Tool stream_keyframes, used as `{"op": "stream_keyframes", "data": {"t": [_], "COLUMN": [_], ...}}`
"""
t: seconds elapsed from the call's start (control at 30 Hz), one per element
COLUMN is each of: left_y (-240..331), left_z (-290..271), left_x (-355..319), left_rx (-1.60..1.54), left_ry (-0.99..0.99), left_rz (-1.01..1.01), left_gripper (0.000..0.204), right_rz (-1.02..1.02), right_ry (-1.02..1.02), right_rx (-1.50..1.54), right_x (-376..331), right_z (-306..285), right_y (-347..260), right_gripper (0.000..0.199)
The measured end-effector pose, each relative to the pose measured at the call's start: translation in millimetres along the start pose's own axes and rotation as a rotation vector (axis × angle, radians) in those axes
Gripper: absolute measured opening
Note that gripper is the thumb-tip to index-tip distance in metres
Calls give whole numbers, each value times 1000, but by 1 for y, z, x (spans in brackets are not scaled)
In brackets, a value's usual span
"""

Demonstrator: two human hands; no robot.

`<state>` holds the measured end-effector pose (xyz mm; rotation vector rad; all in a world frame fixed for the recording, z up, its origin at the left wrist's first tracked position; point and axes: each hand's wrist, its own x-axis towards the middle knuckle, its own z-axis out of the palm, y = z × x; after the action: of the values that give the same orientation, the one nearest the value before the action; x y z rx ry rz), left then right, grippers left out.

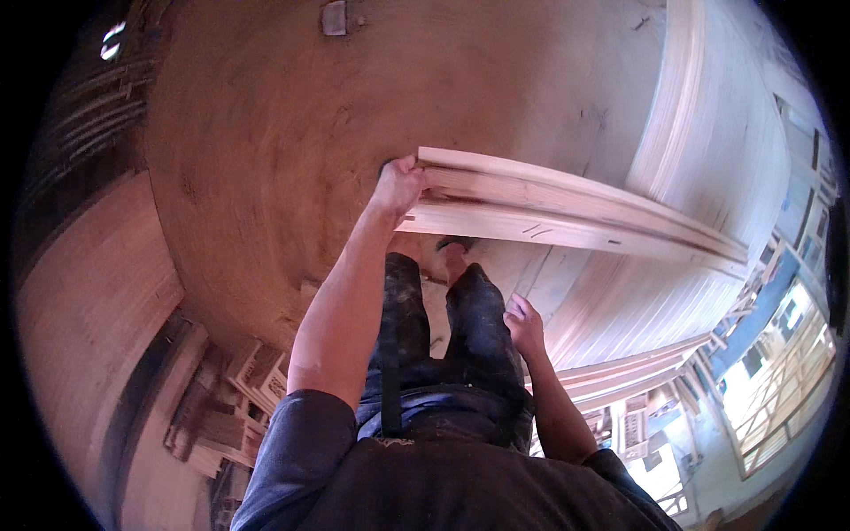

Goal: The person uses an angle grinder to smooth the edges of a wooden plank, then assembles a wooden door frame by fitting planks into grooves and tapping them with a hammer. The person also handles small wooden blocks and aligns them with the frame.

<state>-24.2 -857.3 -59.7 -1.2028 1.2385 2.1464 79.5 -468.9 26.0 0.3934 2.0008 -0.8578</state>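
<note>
My left hand [401, 186] is closed round the near-left end of a bundle of long pale wooden boards [549, 189]. The boards lie side by side, with darker gaps between them, and run off to the right. Short dark slots or marks show on the front board. Their far end reaches over a large stack of pale planks [708, 133] and seems to rest on it. My right hand [525, 327] hangs by my right thigh, apart from the boards. Its fingers are loosely bent and partly spread, with nothing visible in them.
A brown, dusty floor [266, 133] spreads in front of me, with a small pale block [334, 18] at the top. More large boards [97, 265] lie on the left. Several wooden pieces [257, 376] are piled behind my left side. Windows [784, 380] show at the right.
</note>
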Motion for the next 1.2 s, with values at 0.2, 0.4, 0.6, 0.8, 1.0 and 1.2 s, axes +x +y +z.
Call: {"op": "stream_keyframes", "data": {"t": [0.2, 0.4, 0.6, 0.8, 1.0, 1.2], "left_y": [-7, 4, 17, 34, 64, 58], "left_z": [-4, 11, 7, -11, 21, 105], "left_x": [-2, -16, -21, -13, 53, 77], "left_rx": [-296, -321, -237, 247, 889, 1540], "left_ry": [-60, 96, 182, 271, -143, -785], "left_rz": [-74, -51, -113, -25, 314, 463], "left_gripper": [32, 39, 50, 45, 74, 106], "right_rz": [71, 52, 147, 254, 272, 94], "right_ry": [69, 145, 75, -61, 105, 405], "right_rx": [80, 247, 572, 959, 1488, 1714], "right_x": [-18, -25, -14, 18, 72, 116], "right_z": [16, 57, 105, 122, 182, 245], "right_y": [59, 105, 102, -1, -109, -176], "right_gripper": [45, 41, 44, 57, 68, 57]}}
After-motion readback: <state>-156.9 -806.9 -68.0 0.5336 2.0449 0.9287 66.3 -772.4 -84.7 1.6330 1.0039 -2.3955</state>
